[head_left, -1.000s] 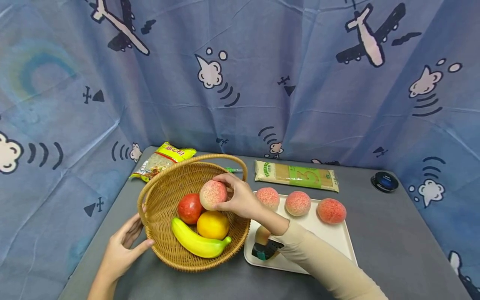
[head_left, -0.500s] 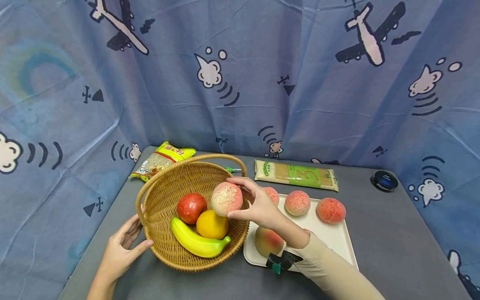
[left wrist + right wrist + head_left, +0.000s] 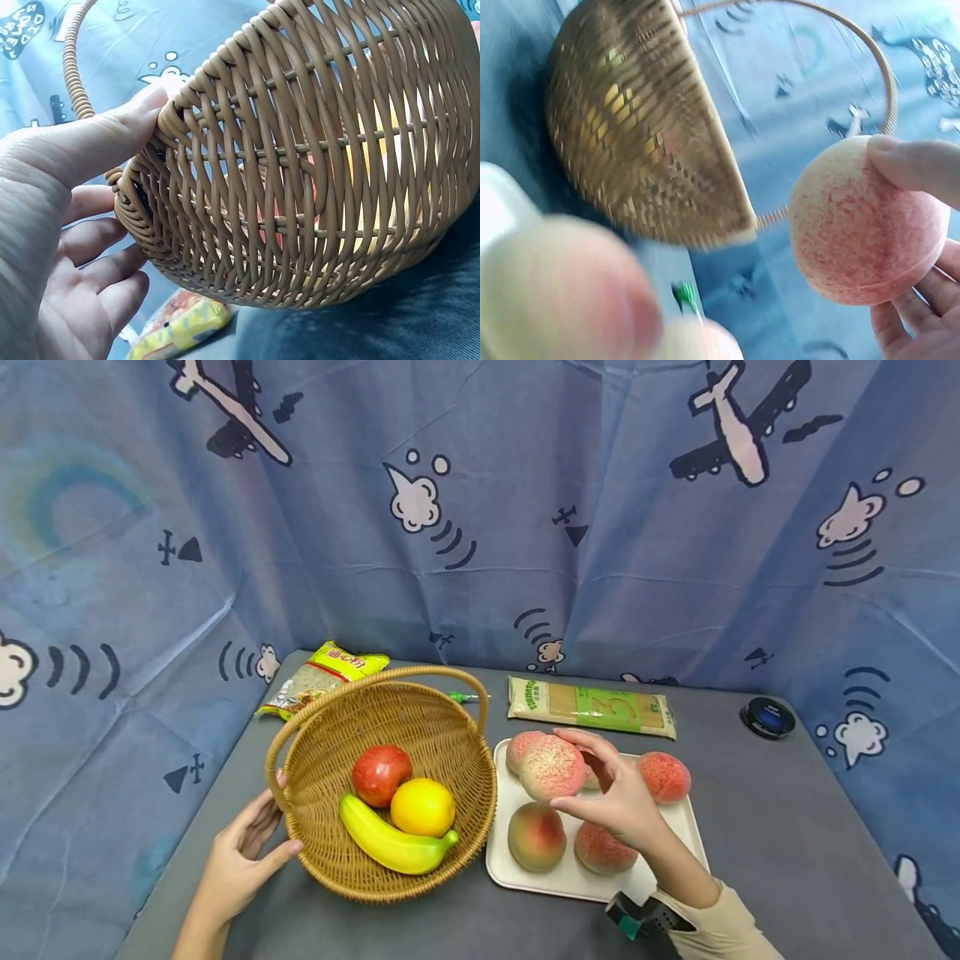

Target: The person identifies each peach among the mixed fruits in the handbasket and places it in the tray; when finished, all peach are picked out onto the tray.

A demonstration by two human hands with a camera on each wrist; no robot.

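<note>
My left hand (image 3: pixel 236 864) grips the left rim of a wicker basket (image 3: pixel 427 718), thumb on one side and fingers on the other; the left wrist view shows this hold on the rim (image 3: pixel 225 56). The basket stands tipped toward me with a red apple (image 3: pixel 382 775), a yellow orange-shaped fruit (image 3: pixel 422 807) and a banana (image 3: pixel 393 839) inside. Above a white tray (image 3: pixel 686 827), my right hand (image 3: pixel 622 797) holds a pale pink peach (image 3: pixel 551 768) between thumb and fingers. The right wrist view shows that peach (image 3: pixel 866 225) close up. Several peaches lie on the tray, some partly hidden behind the hand.
Behind the basket lies a yellow food bag (image 3: pixel 322 677), with a small green item (image 3: pixel 459 697) to its right. A flat noodle pack (image 3: pixel 592 706) lies behind the tray. At the far right sits a round dark device (image 3: pixel 768 717). A patterned blue curtain (image 3: pixel 480 527) hangs behind the table.
My right hand has carried the peach rightward, out of the basket and over the tray. The left hand has stayed on the basket rim.
</note>
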